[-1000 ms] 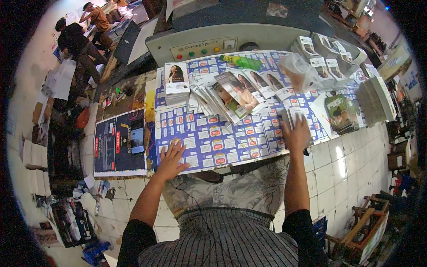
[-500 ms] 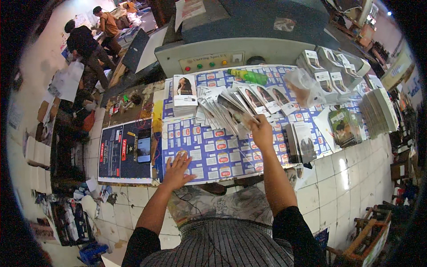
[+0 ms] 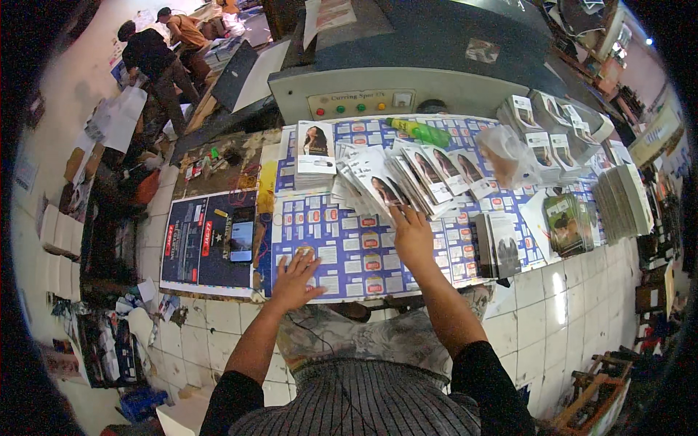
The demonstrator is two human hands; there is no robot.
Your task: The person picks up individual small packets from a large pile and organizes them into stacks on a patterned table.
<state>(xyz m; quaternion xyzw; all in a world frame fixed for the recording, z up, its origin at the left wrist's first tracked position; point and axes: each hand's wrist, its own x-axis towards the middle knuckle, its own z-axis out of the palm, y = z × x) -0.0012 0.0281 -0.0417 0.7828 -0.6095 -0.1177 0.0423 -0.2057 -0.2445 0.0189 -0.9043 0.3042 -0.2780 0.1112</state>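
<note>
Bench (image 3: 251,156): moderate light, brighter beyond far left corner. Floor (image 3: 558,299): glare off near edge, rightward. Margins: fisheye-bent, grainy, black.

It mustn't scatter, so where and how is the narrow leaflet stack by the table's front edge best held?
Probably take the leaflet stack by its two long sides, close to the near end, bringing the right grip from the near side. It runs front to back, looks narrow enough to span, and nothing seems pressed against either side.

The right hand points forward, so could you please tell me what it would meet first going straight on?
Most likely the right hand would meet the fanned cards first; its fingers appear to be at their near edge, though exact contact is unclear.
</note>
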